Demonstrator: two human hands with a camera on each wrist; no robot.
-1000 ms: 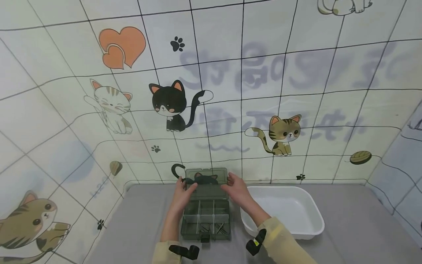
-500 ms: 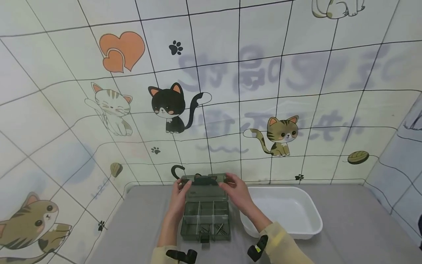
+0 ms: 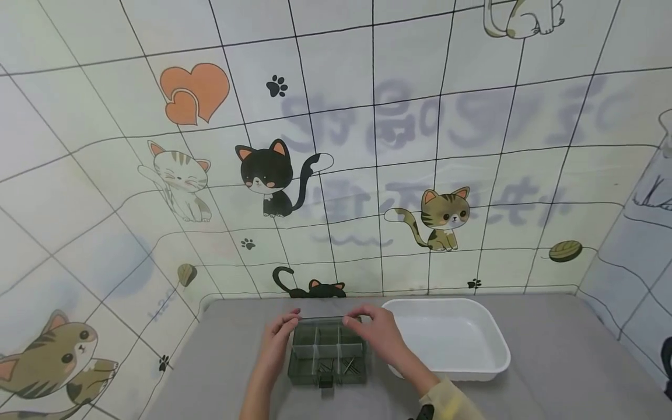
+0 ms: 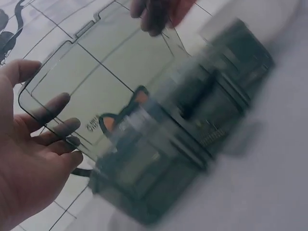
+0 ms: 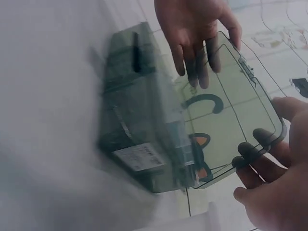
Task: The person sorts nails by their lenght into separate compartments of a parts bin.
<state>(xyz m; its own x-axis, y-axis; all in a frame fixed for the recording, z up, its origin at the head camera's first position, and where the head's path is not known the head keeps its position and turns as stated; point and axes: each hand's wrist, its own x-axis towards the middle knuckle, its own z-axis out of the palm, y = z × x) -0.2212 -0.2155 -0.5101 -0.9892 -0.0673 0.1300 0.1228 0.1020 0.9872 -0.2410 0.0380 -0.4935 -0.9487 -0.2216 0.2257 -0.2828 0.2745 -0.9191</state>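
Observation:
A clear green compartment box [image 3: 328,373] stands on the grey table with its latch toward me. Several thin metal pieces [image 3: 350,366], like nails or screws, lie in its front middle and right compartments. Its hinged lid [image 4: 110,53] is raised; in the head view it shows almost edge-on along the box's back. My left hand [image 3: 278,341] holds the lid's left side edge, fingers behind and thumb at the edge. My right hand [image 3: 380,333] holds the right side edge likewise. Both wrist views show fingertips [image 5: 262,137] through the clear lid; the box there is motion-blurred.
A white shallow tray [image 3: 501,350] stands on the table right of the box, partly behind my right forearm. Behind the table [image 3: 226,350] rises a wall covering [image 3: 346,256] printed with cats and grid lines. A label [image 5: 139,158] is stuck on the box's underside.
The lid has swung from leaning back, where its face showed, to almost edge-on in the head view. Both hands have moved lower and nearer with it. The head view has shifted slightly.

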